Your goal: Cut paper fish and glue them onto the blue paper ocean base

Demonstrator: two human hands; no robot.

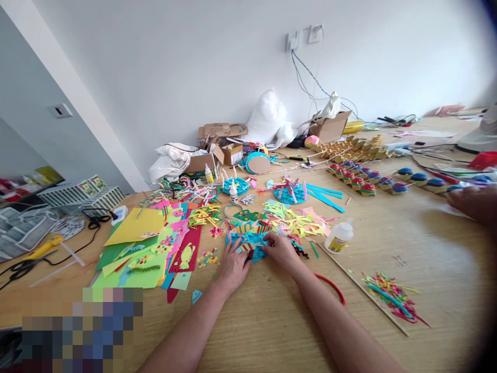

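On the table before me lies a blue paper craft piece (257,256), with striped paper fish (244,228) on it. My left hand (234,267) rests on its left side, fingers stretched out beside a small striped fish (245,248). At the right side of the blue piece is my right hand (280,249), its thumb and fingers bent together in a pinch. Whatever those fingertips hold is too small or hidden to name. Just beyond the hands sits a green dotted paper shape (248,215), near a roll of tape (233,210).
Coloured paper sheets (135,228) spread to the left. A glue bottle (339,237), a wooden stick (365,287) and a pile of paper shreds (392,294) lie right. Painted egg-carton strips (357,181) stand farther back. Another person's hand (476,202) reaches in at the right edge.
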